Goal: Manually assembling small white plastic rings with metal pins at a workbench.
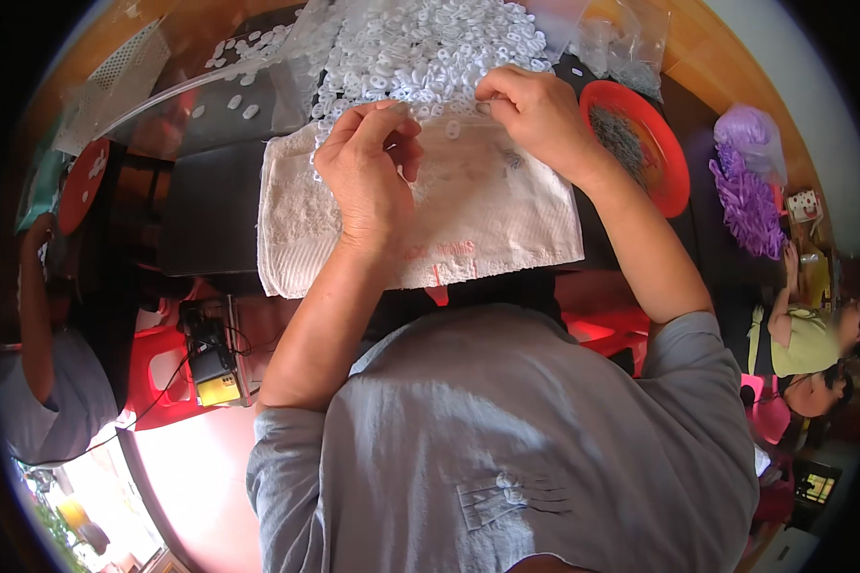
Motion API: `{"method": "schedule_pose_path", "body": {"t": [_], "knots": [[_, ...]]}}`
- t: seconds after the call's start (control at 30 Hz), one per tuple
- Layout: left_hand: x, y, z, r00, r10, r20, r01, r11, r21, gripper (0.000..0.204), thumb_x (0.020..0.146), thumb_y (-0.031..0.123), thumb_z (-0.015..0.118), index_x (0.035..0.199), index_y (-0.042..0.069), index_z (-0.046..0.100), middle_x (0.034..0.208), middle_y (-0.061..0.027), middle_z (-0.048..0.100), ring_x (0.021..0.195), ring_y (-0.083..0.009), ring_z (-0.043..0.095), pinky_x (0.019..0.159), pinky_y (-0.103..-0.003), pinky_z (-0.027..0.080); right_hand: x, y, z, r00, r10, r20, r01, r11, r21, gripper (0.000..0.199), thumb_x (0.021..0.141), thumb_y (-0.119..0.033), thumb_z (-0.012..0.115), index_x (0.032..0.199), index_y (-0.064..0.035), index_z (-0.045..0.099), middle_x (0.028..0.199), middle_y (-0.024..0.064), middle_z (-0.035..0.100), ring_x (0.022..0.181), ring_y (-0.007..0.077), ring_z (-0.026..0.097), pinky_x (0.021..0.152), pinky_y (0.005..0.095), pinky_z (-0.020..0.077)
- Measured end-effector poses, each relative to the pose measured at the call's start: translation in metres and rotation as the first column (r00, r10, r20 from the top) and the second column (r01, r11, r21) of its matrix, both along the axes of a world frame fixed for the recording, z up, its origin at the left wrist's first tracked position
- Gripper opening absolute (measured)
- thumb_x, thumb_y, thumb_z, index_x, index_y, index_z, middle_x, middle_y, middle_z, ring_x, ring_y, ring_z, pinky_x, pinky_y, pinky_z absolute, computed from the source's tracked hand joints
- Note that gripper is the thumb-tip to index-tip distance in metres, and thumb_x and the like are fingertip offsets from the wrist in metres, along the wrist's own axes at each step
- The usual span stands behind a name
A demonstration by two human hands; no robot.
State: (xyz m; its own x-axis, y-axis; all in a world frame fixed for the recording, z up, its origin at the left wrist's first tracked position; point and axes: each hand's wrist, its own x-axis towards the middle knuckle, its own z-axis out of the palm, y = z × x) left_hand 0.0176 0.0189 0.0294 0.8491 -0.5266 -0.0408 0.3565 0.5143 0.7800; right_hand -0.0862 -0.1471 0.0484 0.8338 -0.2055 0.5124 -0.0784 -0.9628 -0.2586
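A large pile of small white oval plastic pieces covers the far part of the table and meets a cream towel. My left hand is closed above the towel's far left part, thumb and forefinger together, other fingers curled. To its right, my right hand pinches with thumb and forefinger at the pile's near edge. Whatever either hand holds is too small or hidden to make out. One loose white piece with a hole lies between the hands. Beyond my right wrist, a red plate holds many small grey pieces.
Clear plastic bags lie at the far right. A white perforated basket stands far left, near scattered white pieces. Purple shredded strips lie at right. Other people sit on both sides; a red stool stands at left.
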Motion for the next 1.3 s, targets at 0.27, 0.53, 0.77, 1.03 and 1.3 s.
{"method": "schedule_pose_path", "body": {"t": [0.27,0.53,0.77,1.03,1.3], "knots": [[-0.001,0.000,0.000,0.998,-0.056,0.043,0.054,0.998,0.044,0.008,0.081,0.006,0.061,0.079,-0.002,0.061,0.066,-0.0094,0.060,0.043,-0.0125,0.048,0.038,-0.024,0.034,0.012,0.017,-0.019,0.949,-0.176,-0.262,0.149,0.982,-0.120,0.016,0.079,-0.017,0.060,0.081,-0.0028,0.066,0.079,0.0175,0.066,0.078,0.0360,0.065,0.068,0.0471,0.0502],[-0.003,-0.004,0.000,0.988,-0.148,0.040,0.146,0.988,0.052,0.009,0.082,0.006,0.063,0.081,-0.002,0.061,0.067,-0.0096,0.061,0.044,-0.0132,0.050,0.039,-0.025,0.035,0.014,0.028,-0.033,0.999,0.049,0.018,-0.048,0.998,-0.029,0.009,0.080,-0.012,0.064,0.082,-0.0038,0.062,0.079,0.0093,0.065,0.074,0.0300,0.064,0.064,0.0408,0.0492],[-0.005,-0.002,-0.001,0.969,-0.226,0.098,0.216,0.971,0.098,0.010,0.084,0.006,0.062,0.085,-0.003,0.061,0.070,-0.0097,0.062,0.048,-0.0117,0.052,0.041,-0.023,0.037,0.000,0.013,-0.003,0.979,0.200,0.025,-0.127,0.514,0.848,0.015,0.090,-0.016,0.059,0.094,-0.0039,0.066,0.079,-0.0021,0.061,0.071,0.0071,0.056,0.064,0.0238,0.0422],[-0.008,-0.002,0.002,0.956,-0.263,0.133,0.245,0.960,0.137,0.009,0.085,0.006,0.062,0.086,-0.003,0.061,0.071,-0.0087,0.063,0.052,-0.0100,0.054,0.042,-0.022,0.039,-0.006,0.015,0.002,0.972,0.225,0.071,-0.160,0.403,0.901,0.018,0.091,-0.021,0.058,0.092,-0.0041,0.065,0.078,-0.0010,0.062,0.071,0.0080,0.057,0.065,0.0222,0.0409],[-0.009,-0.001,0.002,0.959,-0.218,0.181,0.186,0.966,0.179,0.009,0.084,0.007,0.063,0.084,-0.002,0.062,0.070,-0.0081,0.063,0.052,-0.0094,0.054,0.043,-0.022,0.039,-0.007,0.011,0.003,0.969,0.233,0.080,-0.188,0.485,0.854,0.016,0.092,-0.019,0.058,0.092,-0.0046,0.065,0.078,-0.0018,0.062,0.073,0.0067,0.058,0.063,0.0210,0.0416]]}}
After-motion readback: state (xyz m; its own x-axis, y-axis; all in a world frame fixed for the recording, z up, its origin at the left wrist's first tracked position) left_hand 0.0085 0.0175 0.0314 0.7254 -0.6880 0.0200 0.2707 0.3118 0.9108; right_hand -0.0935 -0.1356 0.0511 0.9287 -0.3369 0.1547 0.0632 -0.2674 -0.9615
